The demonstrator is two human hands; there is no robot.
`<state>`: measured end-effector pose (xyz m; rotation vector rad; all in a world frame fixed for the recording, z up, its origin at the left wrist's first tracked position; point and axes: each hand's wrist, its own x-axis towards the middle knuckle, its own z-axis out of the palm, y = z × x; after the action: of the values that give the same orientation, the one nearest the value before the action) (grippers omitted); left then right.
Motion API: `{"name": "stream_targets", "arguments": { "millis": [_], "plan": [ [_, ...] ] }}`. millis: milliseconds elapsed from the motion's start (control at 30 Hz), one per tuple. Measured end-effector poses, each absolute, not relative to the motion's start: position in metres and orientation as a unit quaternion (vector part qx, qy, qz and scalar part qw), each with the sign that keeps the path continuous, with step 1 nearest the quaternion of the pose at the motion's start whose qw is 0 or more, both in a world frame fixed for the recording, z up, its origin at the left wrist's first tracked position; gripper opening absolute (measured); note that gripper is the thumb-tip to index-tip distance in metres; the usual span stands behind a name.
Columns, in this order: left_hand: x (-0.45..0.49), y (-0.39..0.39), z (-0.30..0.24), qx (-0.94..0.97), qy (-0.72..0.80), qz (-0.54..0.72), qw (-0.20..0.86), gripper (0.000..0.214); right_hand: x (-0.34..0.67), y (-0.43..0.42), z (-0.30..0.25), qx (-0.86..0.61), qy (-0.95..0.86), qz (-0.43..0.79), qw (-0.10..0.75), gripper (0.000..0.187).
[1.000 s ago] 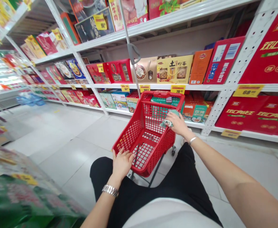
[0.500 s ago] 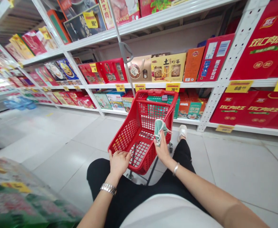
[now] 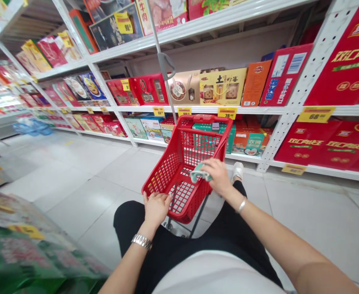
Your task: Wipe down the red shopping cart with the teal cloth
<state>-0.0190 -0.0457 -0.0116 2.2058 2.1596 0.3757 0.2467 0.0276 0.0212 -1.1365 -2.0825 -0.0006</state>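
A red plastic shopping cart with a latticed basket stands in front of my knees, and I see only its own lattice and floor inside. My left hand grips the near rim at its left corner, fingers bent over the edge. At the basket's right side, my right hand is closed on a crumpled pale green cloth with a whitish edge. The cloth is at the right rim; whether it touches the plastic I cannot tell. A grey pole with a looped handle rises behind the basket's far left corner.
White metal shelves run across the back, stocked with gift boxes and yellow price tags. Large red boxes stand at the right. Green packages fill the lower left. Pale tiles cover the floor.
My right hand has turned palm down and shifted slightly right, and the cloth has moved lower and inward over the basket. My left hand stays on the near rim.
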Motion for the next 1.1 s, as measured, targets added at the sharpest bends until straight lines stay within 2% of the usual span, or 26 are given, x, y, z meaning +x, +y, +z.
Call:
{"name": "stream_targets", "arguments": {
  "millis": [67, 200, 267, 400, 467, 600, 700, 800, 933, 1100],
  "plan": [
    [-0.012, -0.048, -0.013, 0.704, 0.698, 0.130, 0.014, 0.044, 0.261, 0.063, 0.028, -0.500, -0.774, -0.027, 0.387, 0.028],
    [0.002, -0.050, -0.017, 0.696, 0.702, 0.150, 0.003, 0.048, 0.267, 0.092, 0.006, -0.509, -0.787, 0.006, 0.348, 0.022],
    [0.008, -0.049, -0.018, 0.692, 0.705, 0.156, 0.002, 0.050, 0.260, 0.080, -0.012, -0.506, -0.787, 0.013, 0.353, 0.033],
    [0.013, -0.044, -0.017, 0.683, 0.714, 0.156, 0.000, 0.051, 0.238, 0.023, -0.032, -0.510, -0.792, 0.031, 0.334, 0.069],
    [0.013, -0.040, -0.016, 0.680, 0.718, 0.149, 0.000, 0.051, 0.227, -0.011, -0.035, -0.485, -0.815, 0.049, 0.313, 0.075],
    [0.012, -0.034, -0.015, 0.684, 0.718, 0.132, -0.007, 0.053, 0.207, -0.062, -0.039, -0.399, -0.873, 0.075, 0.271, 0.061],
    [0.011, -0.031, -0.014, 0.686, 0.717, 0.124, -0.016, 0.055, 0.205, -0.066, -0.044, -0.354, -0.905, 0.056, 0.229, 0.065],
    [0.012, -0.030, -0.013, 0.689, 0.714, 0.123, -0.012, 0.057, 0.225, -0.039, -0.042, -0.335, -0.916, 0.022, 0.221, 0.062],
    [0.019, -0.036, -0.012, 0.693, 0.712, 0.116, 0.001, 0.060, 0.276, 0.022, -0.024, -0.381, -0.888, -0.001, 0.257, 0.057],
    [0.036, -0.046, -0.014, 0.704, 0.699, 0.118, 0.027, 0.061, 0.310, 0.056, -0.007, -0.404, -0.876, 0.044, 0.260, 0.047]
  ]
}}
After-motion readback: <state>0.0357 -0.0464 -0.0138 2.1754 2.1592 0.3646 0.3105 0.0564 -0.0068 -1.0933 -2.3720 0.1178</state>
